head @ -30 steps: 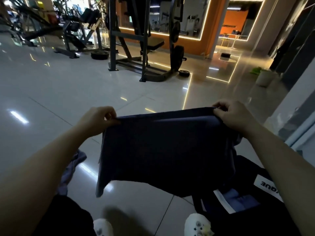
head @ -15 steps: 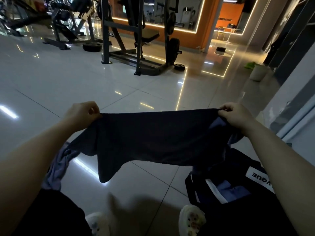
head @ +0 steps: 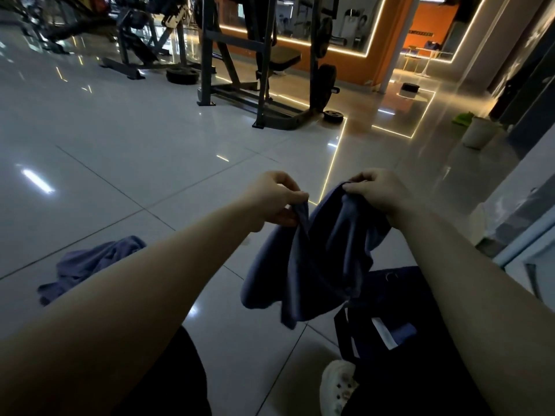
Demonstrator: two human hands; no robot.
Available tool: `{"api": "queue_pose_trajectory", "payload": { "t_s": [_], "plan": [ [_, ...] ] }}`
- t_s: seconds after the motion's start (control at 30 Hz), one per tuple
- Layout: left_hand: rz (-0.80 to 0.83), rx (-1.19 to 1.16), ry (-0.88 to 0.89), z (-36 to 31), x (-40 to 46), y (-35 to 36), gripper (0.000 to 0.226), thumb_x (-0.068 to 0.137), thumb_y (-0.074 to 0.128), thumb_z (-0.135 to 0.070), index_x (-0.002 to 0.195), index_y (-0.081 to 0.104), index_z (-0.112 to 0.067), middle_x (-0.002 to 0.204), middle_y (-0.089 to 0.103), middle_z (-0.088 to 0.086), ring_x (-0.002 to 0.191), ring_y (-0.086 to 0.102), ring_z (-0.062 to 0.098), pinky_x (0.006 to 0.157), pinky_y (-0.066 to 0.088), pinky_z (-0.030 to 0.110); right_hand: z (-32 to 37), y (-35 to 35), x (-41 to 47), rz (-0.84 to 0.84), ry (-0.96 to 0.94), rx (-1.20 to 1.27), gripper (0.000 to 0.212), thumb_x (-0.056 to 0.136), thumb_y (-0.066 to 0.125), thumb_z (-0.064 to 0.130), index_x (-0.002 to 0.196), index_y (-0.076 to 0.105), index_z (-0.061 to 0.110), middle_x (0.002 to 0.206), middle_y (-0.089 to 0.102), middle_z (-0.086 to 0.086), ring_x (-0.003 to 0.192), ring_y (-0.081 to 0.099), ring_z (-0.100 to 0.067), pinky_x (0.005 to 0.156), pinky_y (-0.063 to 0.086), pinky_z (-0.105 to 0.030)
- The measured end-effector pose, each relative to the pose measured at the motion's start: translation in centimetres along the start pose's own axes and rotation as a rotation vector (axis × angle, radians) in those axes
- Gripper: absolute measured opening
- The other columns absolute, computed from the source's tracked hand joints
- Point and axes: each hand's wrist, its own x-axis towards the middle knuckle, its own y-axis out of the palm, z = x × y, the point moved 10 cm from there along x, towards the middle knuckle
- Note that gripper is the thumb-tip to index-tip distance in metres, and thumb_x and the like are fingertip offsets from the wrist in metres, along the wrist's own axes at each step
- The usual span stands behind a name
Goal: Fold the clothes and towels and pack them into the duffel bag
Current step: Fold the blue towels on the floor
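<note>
A dark blue garment [head: 318,265] hangs doubled over in the air in front of me. My left hand [head: 273,199] pinches one top corner of it and my right hand [head: 378,193] pinches the other, the two hands close together. Below and to the right, the black duffel bag [head: 399,349] sits open on the floor, with blue and white fabric [head: 390,334] showing inside. A second bluish garment [head: 90,265] lies crumpled on the tiles at the left, partly hidden by my left forearm.
Glossy white floor tiles [head: 135,163] spread ahead. A steel weight rack [head: 264,70] with a bench and plates stands further back. A white bin [head: 477,132] sits at the right by the wall. My white shoe [head: 336,385] is beside the bag.
My hands have come together, bringing the two top corners of the blue garment close, so the spread cloth now hangs folded in half. The view has tilted slightly.
</note>
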Motion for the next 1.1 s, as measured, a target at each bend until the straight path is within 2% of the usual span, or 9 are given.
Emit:
{"api": "queue_pose_trajectory", "payload": {
  "t_s": [0.27, 0.47, 0.57, 0.63, 0.7, 0.8, 0.87, 1.03, 1.1],
  "plan": [
    [-0.033, -0.032, 0.039, -0.7, 0.2, 0.2, 0.014, 0.086, 0.07, -0.014, 0.082, 0.057, -0.009, 0.081, 0.066, 0.01, 0.058, 0.067, 0.019, 0.058, 0.06, 0.03, 1.1, 2.1, 0.6, 0.043, 0.004, 0.074, 0.003, 0.086, 0.068, 0.017, 0.088, 0.066, 0.016, 0.088, 0.065, -0.001, 0.088, 0.061, -0.015, 0.078, 0.048, -0.027],
    [-0.07, 0.016, 0.056, -0.6, 0.4, -1.1, 0.013, 0.087, 0.07, -0.015, 0.085, 0.058, -0.01, 0.083, 0.066, 0.01, 0.066, 0.067, 0.019, 0.064, 0.06, 0.031, 1.4, 3.5, 0.7, 0.11, 0.001, 0.063, 0.002, 0.087, 0.067, 0.018, 0.085, 0.066, 0.018, 0.093, 0.065, -0.003, 0.094, 0.061, -0.018, 0.082, 0.05, -0.029],
    [-0.116, 0.181, 0.143, -1.5, 0.3, -2.4, 0.019, 0.086, 0.07, -0.013, 0.099, 0.057, -0.01, 0.09, 0.065, 0.011, 0.078, 0.067, 0.022, 0.066, 0.06, 0.029, 2.3, 4.8, 0.1, 0.199, -0.037, 0.004, 0.004, 0.088, 0.066, 0.018, 0.086, 0.065, 0.021, 0.093, 0.063, 0.0, 0.093, 0.059, -0.015, 0.081, 0.049, -0.027],
    [-0.029, 0.226, 0.166, -1.5, 0.3, -2.3, 0.036, 0.085, 0.07, -0.013, 0.117, 0.053, -0.017, 0.091, 0.064, 0.009, 0.08, 0.066, 0.019, 0.062, 0.057, 0.025, 3.5, 6.3, -1.0, 0.322, -0.093, -0.025, 0.006, 0.092, 0.061, 0.017, 0.092, 0.064, 0.022, 0.099, 0.062, -0.002, 0.096, 0.059, -0.014, 0.082, 0.049, -0.026],
    [0.078, 0.262, 0.16, -1.1, 0.3, -1.7, 0.04, 0.087, 0.067, -0.013, 0.123, 0.053, -0.022, 0.089, 0.064, 0.006, 0.08, 0.065, 0.017, 0.062, 0.056, 0.023, 5.0, 7.5, -2.1, 0.405, -0.173, -0.018, 0.008, 0.093, 0.058, 0.017, 0.096, 0.064, 0.019, 0.104, 0.063, -0.005, 0.099, 0.059, -0.016, 0.086, 0.049, -0.028],
    [0.099, 0.345, 0.153, -0.4, 0.3, -1.7, 0.017, 0.09, 0.063, -0.012, 0.107, 0.062, -0.016, 0.085, 0.064, 0.004, 0.078, 0.065, 0.016, 0.061, 0.056, 0.02, 6.6, 8.2, -2.9, 0.389, -0.271, -0.068, 0.007, 0.091, 0.062, 0.021, 0.095, 0.065, 0.016, 0.1, 0.064, -0.005, 0.097, 0.061, -0.016, 0.087, 0.05, -0.03],
    [0.083, 0.382, 0.158, -0.1, 0.5, -2.0, 0.013, 0.091, 0.061, -0.01, 0.104, 0.063, -0.013, 0.084, 0.063, 0.004, 0.073, 0.063, 0.014, 0.06, 0.056, 0.018, 6.7, 8.5, -2.8, 0.353, -0.286, -0.099, 0.008, 0.089, 0.066, 0.024, 0.093, 0.065, 0.017, 0.094, 0.065, -0.003, 0.09, 0.062, -0.015, 0.081, 0.052, -0.028],
    [-0.136, 0.394, 0.18, 0.5, 0.9, -6.4, 0.005, 0.091, 0.063, -0.015, 0.095, 0.064, -0.012, 0.079, 0.062, 0.005, 0.067, 0.062, 0.016, 0.051, 0.053, 0.016, 4.6, 9.0, -2.9, 0.444, -0.206, -0.16, 0.008, 0.086, 0.068, 0.013, 0.091, 0.061, 0.014, 0.085, 0.064, -0.007, 0.074, 0.063, -0.017, 0.058, 0.05, -0.021],
    [-0.211, 0.374, 0.176, 1.0, 0.9, -8.6, 0.005, 0.092, 0.063, -0.017, 0.094, 0.063, -0.012, 0.08, 0.062, 0.008, 0.068, 0.062, 0.019, 0.05, 0.052, 0.016, 3.5, 8.2, -2.6, 0.424, -0.205, -0.212, 0.008, 0.088, 0.065, 0.011, 0.086, 0.06, 0.016, 0.083, 0.065, -0.005, 0.071, 0.064, -0.016, 0.058, 0.05, -0.021]
  ]
}}
